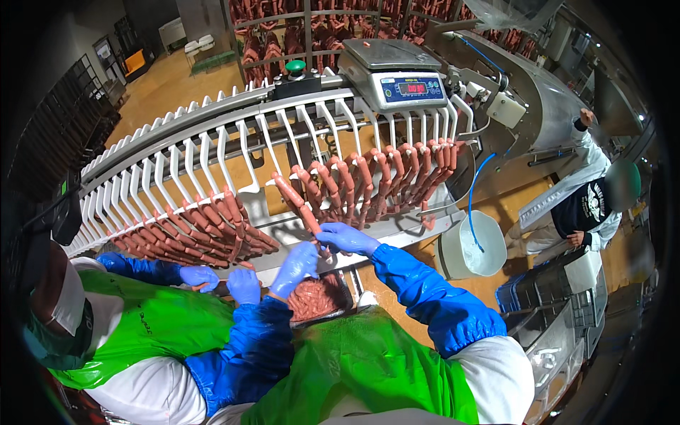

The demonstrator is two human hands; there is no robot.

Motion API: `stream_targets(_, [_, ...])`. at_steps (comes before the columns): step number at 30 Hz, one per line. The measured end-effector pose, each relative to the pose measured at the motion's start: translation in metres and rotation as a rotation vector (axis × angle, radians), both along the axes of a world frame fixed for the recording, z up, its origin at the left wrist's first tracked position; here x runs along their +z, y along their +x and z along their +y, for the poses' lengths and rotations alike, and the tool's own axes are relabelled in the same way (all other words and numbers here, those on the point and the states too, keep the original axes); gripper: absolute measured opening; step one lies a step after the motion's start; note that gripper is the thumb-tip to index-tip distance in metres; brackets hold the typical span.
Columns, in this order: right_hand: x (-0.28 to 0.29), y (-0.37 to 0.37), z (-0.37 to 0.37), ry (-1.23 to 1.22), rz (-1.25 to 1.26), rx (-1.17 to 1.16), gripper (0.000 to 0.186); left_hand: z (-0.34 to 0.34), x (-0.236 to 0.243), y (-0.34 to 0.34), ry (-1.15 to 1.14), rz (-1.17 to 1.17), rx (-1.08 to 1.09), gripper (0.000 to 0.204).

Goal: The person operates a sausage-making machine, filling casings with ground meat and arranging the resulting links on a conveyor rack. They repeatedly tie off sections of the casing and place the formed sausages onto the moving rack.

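A string of pink sausages (297, 202) hangs at a slant from a white hook in front of me. My right hand (347, 239), in a blue-violet glove, closes round its lower end. Just below and to the left, my left hand (296, 270), gloved alike, is closed at the same end, its fingertips partly hidden. Beneath my hands a tub of loose pink sausages (317, 297) shows partly. More linked sausages (340, 184) hang from the hooks right of the string, and another group (191, 230) hangs to the left.
A curved rail of white hooks (177, 170) spans the front, with a scale (397, 78) and green button (295, 66) above. Close at my left, a co-worker's gloved hands (244, 285) are busy. A white bin (473, 244) stands right; another person (588, 205) stands beyond.
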State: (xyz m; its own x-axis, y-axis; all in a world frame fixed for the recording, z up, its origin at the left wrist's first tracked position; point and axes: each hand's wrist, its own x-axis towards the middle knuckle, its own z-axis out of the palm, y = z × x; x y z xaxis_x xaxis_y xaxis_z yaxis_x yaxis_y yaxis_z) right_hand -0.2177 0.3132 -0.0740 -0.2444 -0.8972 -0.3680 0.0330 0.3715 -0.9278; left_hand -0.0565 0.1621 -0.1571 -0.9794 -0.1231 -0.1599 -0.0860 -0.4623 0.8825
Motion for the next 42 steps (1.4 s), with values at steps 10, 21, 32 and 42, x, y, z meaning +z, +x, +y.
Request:
stream_targets(10, [-0.084,0.058,0.006,-0.317,0.496,-0.543,0.037,0.006,-0.001,-0.027,-0.703,0.098,0.050,0.024])
stream_targets(21, [-0.062,0.071,-0.047,-0.121,-0.760,-0.651,0.026,-0.072,0.012,-0.023,-0.917,0.084,-0.136,0.037])
stream_targets(32, [-0.065,0.060,-0.048,-0.514,0.254,-0.371,0.010,0.013,0.019,0.033,-1.114,-0.018,0.512,0.022])
stream_targets(42, [-0.060,0.011,-0.065,-0.094,-0.112,0.167,0.019,-0.007,0.030,0.034,-1.201,-0.242,0.405,0.028])
